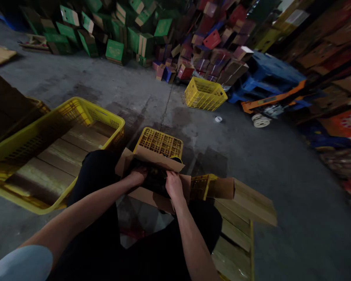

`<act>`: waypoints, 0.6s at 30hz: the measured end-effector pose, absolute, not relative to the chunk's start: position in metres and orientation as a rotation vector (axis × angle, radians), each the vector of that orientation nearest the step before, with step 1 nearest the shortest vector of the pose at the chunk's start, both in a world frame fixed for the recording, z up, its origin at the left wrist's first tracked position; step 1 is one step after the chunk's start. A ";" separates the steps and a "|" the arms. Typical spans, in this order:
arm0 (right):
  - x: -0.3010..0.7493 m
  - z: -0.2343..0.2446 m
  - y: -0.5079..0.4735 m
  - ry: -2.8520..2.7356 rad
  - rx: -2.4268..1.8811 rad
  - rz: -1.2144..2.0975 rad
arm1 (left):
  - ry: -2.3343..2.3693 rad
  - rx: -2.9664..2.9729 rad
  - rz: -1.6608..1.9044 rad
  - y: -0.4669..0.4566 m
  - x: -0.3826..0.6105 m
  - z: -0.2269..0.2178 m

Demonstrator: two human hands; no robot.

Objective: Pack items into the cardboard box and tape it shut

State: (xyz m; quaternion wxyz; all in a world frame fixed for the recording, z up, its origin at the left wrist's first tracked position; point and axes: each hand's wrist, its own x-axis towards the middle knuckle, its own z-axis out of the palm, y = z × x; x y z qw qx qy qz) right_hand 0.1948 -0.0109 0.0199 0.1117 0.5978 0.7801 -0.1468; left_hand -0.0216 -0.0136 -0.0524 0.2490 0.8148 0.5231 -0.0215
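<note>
An open cardboard box [152, 197] sits between my knees with its flaps standing out. Dark, slightly shiny material, which looks like a plastic bag [155, 180], fills its inside. On the left of the opening my left hand [137, 176] reaches in, its fingers curled down into the dark material. My right hand [173, 184] is at the right side, closed on the bag's edge beside the flap. What lies under the bag is too dark to make out. Just behind the box stands an upturned yellow crate [160, 141].
At left, a large yellow crate [101, 111] holds several closed cardboard boxes [67, 156]. More long boxes [234, 230] lie in a crate at right, one askew on top [251, 199]. Farther off are another yellow crate [206, 93], a pallet jack [273, 99], blue pallets [272, 70] and piled green boxes [115, 50].
</note>
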 end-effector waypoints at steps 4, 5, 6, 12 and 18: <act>0.197 0.017 -0.020 2.191 1.845 -0.353 | 1.432 2.208 -0.038 -0.014 -0.017 -0.047; 0.195 0.014 -0.021 2.191 1.838 -0.351 | 1.433 2.207 -0.040 -0.014 -0.016 -0.045; 0.192 0.012 -0.021 2.196 1.830 -0.350 | 1.434 2.207 -0.045 -0.014 -0.015 -0.042; 0.187 0.009 -0.014 2.293 1.749 -0.356 | 1.427 2.212 -0.061 -0.009 -0.012 -0.028; 0.178 0.007 -0.019 2.334 1.637 -0.380 | 1.337 2.218 -0.015 -0.009 -0.013 -0.024</act>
